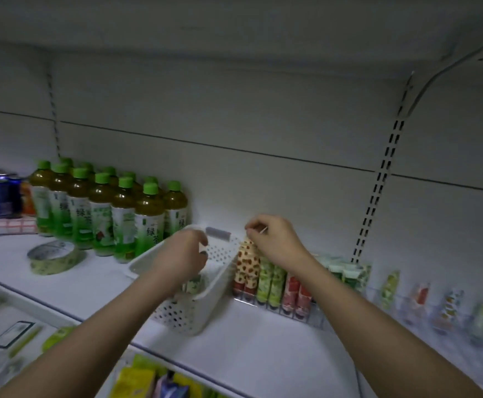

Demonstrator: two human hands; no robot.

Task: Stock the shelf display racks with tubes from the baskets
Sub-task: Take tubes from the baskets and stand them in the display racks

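Head view:
Left hand (181, 258): you reach it down into the white perforated basket (194, 311), fingers curled; whether they grip anything, I cannot tell.
Right hand (274, 239): your fingertips pinch the top of a sunflower-print tube (247, 261) standing at the left end of the clear display rack (306, 315).
Tubes: more tubes (195, 284) lie in the basket.
Shelf (263, 349): green-capped tea bottles (125, 219) and a tape roll (53, 257) stand left of the basket.
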